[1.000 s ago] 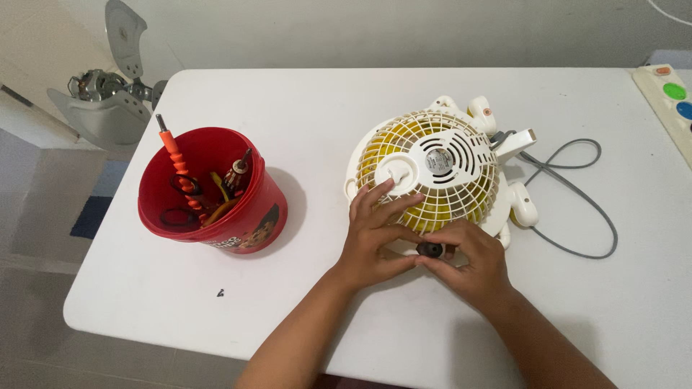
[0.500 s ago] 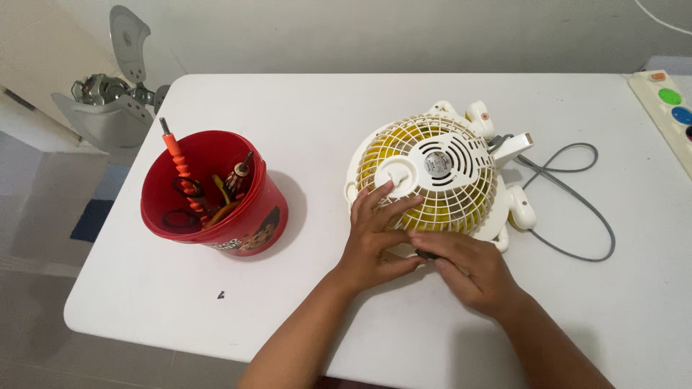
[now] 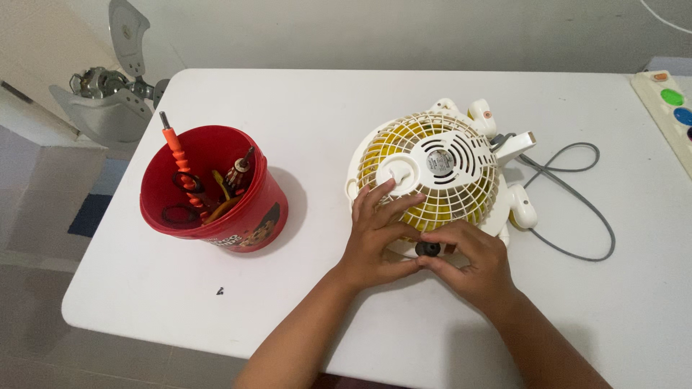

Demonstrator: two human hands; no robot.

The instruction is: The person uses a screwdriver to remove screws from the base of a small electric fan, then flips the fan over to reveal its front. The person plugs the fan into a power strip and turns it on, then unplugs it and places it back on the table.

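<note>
A small white fan [image 3: 432, 173] with yellow blades lies grille-up on the white table [image 3: 303, 108]. My left hand [image 3: 378, 234] rests spread on the near left side of the grille, fingers apart. My right hand [image 3: 472, 263] sits at the fan's near edge, and its fingertips pinch a small black knob [image 3: 428, 248] there. The left thumb touches the same knob. A grey cord [image 3: 577, 209] loops out from the fan to the right.
A red bucket [image 3: 216, 194] with an orange-handled screwdriver, scissors and other tools stands left of the fan. A tiny dark screw [image 3: 220, 291] lies near the front left edge. A power strip [image 3: 670, 108] lies at the far right. Fan parts [image 3: 115, 94] sit beyond the table's left corner.
My right hand has shifted slightly on the fan's near edge, and its fingers now close around the black knob. The left hand stays on the grille.
</note>
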